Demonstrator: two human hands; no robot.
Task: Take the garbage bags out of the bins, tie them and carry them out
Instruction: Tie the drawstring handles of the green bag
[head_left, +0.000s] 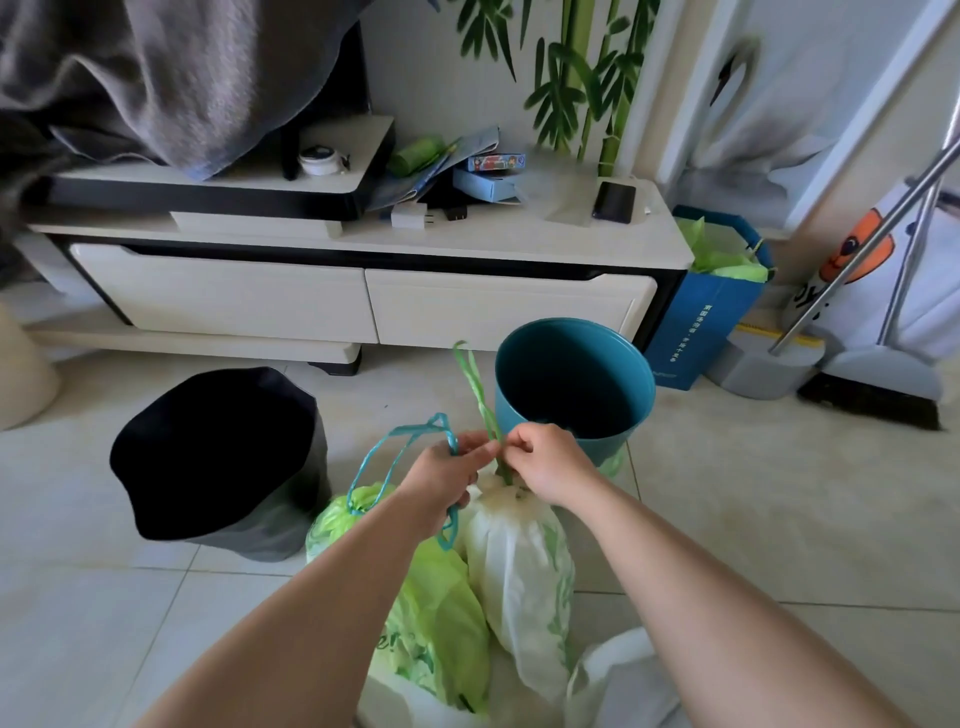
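A white garbage bag (519, 561) stands on the floor in front of me, its neck gathered by a green drawstring (475, 382) that rises above it. My right hand (545, 465) pinches this drawstring just above the neck. My left hand (447, 478) grips the same string beside it and also has the teal drawstring loop (400, 447) of a green garbage bag (431, 623) around it. The green bag lies left of the white one. A teal bin (571, 379) without a liner stands behind my hands. A bin lined with a black bag (218, 457) is at the left.
A low white TV cabinet (363, 301) runs along the wall behind the bins. A blue paper bag (706, 312) with green plastic in it stands at its right end. A broom and dustpan (872, 384) lean at the far right. More white plastic (618, 680) lies near my right forearm.
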